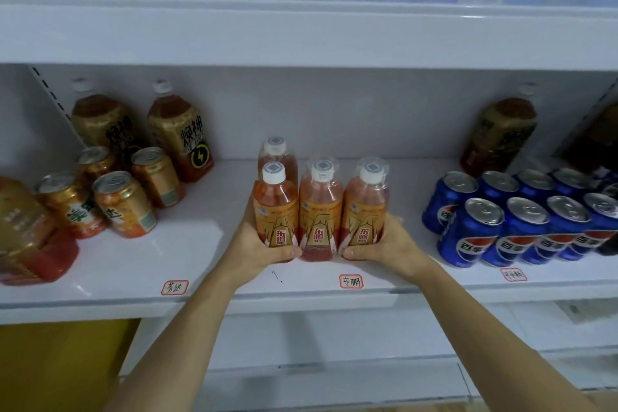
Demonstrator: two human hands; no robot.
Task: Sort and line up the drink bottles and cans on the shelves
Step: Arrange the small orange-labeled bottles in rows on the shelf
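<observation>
Four small orange-labelled plastic drink bottles with white caps (321, 211) are standing mid-shelf on the white shelf (200, 244), three abreast at the front and one behind the leftmost. The left hand (261, 244) and right hand (384, 244) are bracketing the front row, fingers curled round the outer bottles, thumbs lying across their bases. Orange drink cans (123, 204) are sitting well left; blue cola cans (495, 227) are sitting right.
</observation>
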